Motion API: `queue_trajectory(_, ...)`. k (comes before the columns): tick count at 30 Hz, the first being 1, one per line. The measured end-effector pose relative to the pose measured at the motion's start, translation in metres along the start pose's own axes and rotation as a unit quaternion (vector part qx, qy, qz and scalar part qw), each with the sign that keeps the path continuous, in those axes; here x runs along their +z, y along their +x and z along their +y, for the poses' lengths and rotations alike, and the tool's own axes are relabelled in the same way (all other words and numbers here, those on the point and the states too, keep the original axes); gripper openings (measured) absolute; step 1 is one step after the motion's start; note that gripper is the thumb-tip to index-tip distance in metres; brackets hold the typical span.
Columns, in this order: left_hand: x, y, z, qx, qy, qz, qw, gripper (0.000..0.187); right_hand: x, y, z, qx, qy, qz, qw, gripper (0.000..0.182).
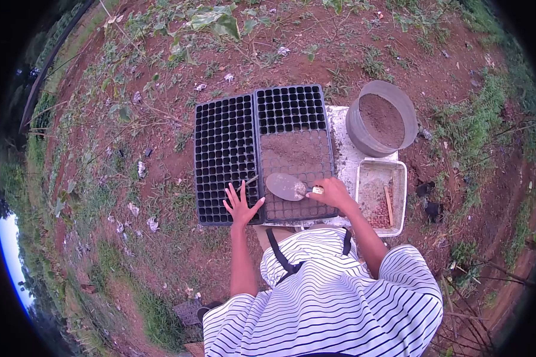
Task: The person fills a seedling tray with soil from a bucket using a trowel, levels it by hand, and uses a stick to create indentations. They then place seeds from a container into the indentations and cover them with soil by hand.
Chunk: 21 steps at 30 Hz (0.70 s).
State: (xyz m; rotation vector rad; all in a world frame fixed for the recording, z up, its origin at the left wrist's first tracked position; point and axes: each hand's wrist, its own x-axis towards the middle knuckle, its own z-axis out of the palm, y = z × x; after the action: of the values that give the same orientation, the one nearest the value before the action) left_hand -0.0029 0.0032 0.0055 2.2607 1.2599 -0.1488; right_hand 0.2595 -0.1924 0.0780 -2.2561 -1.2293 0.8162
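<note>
My right hand [329, 193] is wrapped round the handle of a trowel [284, 186]. The trowel's broad blade points left and lies on or just over the soil in the right seedling tray [289, 110]. Brown soil [292, 152] covers the middle and near cells of that tray, while its far rows show as dark, open cells. My left hand [240, 209] has its fingers spread over the near right part of the left seedling tray [223, 143], whose black cells show no soil. A thin stick-like piece [249, 181] lies by its fingertips.
Right of the trays stands a round grey tub [411, 128] with soil inside. Nearer me is a white plastic basket [402, 199] holding small reddish bits and a wooden stick [389, 205]. A pale, soil-stained board [339, 128] lies beneath. Weeds and litter dot the reddish ground [178, 143].
</note>
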Motion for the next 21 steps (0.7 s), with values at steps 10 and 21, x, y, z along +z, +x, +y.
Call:
queue_trajectory(10,-0.001,0.001,-0.001,0.002,0.006,-0.009,1.0,0.106,-0.049,0.032,0.037,0.015,-0.162,0.0,0.987,0.044)
queue_trajectory(21,-0.001,0.001,0.0,-0.005,0.002,-0.014,1.0,0.108,-0.051,0.076,0.055,0.06,0.111,-0.07,0.99,0.043)
